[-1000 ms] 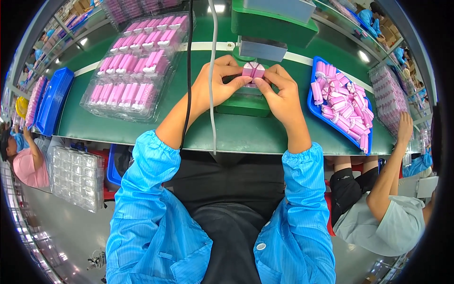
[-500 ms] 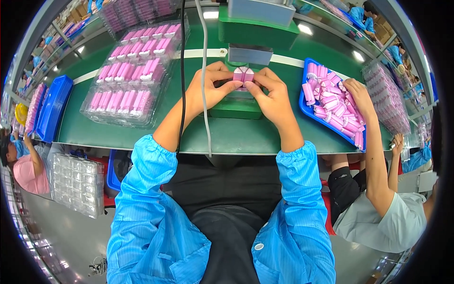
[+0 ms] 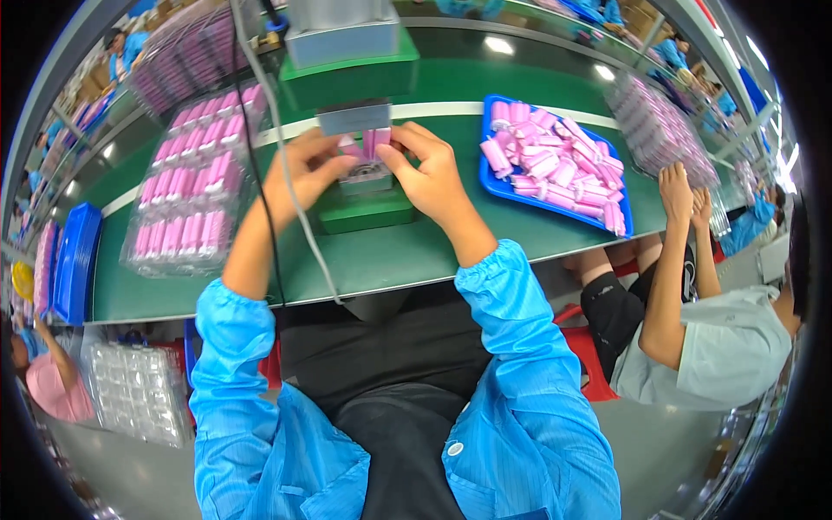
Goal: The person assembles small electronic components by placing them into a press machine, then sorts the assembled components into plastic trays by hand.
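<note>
At the front of a small press, my left hand (image 3: 303, 173) pinches a short pink piece (image 3: 349, 147) between thumb and fingers. Right beside it, my right hand (image 3: 426, 170) holds an upright pink piece (image 3: 376, 140) at the press, its thumb against the side. Both pieces sit between the grey upper block (image 3: 354, 118) and the grey metal fixture (image 3: 368, 180) on its green base (image 3: 364, 213). My fingers hide part of them, and I cannot tell whether they touch the fixture.
A blue tray (image 3: 555, 202) heaped with pink pieces stands to the right. Clear plastic trays (image 3: 178, 258) of pink pieces in rows lie at left. Two cables (image 3: 286, 165) hang past my left forearm. A co-worker (image 3: 706, 347) sits at right; a blue bin (image 3: 76, 260) stands far left.
The pink pieces, held together before, are now apart and lower toward the fixture. The co-worker's hand has left the blue tray. My view has swung, shifting the scene leftward.
</note>
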`<state>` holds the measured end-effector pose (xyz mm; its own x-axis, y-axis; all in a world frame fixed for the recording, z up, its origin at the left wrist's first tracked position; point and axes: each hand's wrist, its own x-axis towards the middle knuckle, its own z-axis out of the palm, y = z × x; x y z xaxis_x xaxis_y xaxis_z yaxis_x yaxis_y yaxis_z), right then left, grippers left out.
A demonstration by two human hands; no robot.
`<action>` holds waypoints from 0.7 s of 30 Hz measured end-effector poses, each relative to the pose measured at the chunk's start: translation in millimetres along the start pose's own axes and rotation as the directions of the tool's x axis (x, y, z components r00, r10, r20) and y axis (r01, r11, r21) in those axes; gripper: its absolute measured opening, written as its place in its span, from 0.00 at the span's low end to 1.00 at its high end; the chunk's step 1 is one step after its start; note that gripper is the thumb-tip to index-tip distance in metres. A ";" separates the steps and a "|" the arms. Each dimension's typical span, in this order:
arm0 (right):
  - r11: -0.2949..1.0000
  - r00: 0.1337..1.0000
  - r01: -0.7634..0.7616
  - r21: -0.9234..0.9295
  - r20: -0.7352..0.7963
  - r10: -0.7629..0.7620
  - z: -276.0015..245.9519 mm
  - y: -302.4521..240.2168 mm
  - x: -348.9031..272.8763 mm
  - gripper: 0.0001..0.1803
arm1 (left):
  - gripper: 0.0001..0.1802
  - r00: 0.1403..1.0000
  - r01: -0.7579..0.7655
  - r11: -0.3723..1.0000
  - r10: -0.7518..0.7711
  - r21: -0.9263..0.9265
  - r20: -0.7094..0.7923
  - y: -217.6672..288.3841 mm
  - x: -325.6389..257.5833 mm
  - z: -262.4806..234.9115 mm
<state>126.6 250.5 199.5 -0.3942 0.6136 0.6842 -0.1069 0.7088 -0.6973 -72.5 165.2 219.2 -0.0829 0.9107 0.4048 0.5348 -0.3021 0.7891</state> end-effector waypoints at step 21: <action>0.868 0.884 -0.046 -0.494 -0.425 -0.195 -46.4 17.1 -2.2 0.23 | 0.18 0.872 0.480 0.572 -0.398 0.665 -0.286 -189.3 -50.4 -302.5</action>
<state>168.0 277.5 195.9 0.0606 0.5522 0.8315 0.3763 0.7590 -0.5314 -423.9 91.2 189.1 -0.5257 0.8334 0.1704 0.8255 0.4515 0.3386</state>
